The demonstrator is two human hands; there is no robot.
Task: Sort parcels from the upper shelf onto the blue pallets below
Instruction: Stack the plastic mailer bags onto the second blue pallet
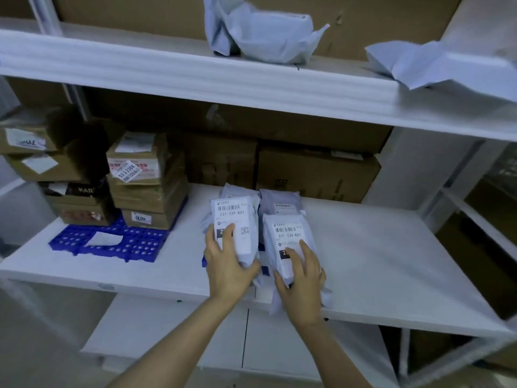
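Note:
Two piles of grey mailer parcels lie on a mostly hidden blue pallet [204, 261] at the middle of the lower shelf. My left hand [226, 264] grips the near end of the left pile's top parcel [237, 228], which carries a white barcode label. My right hand [302, 275] holds the near end of the right pile's top parcel [285, 233], fingers on its label. On the upper shelf [195, 68] rest a crumpled grey parcel [265, 35] and another grey parcel [436, 63] at the right edge.
A second blue pallet [112, 242] at the left of the lower shelf [391, 247] carries stacked cardboard boxes [145, 177] and a loose white slip. Large brown cartons [316, 172] stand along the back. White shelf uprights rise at the right.

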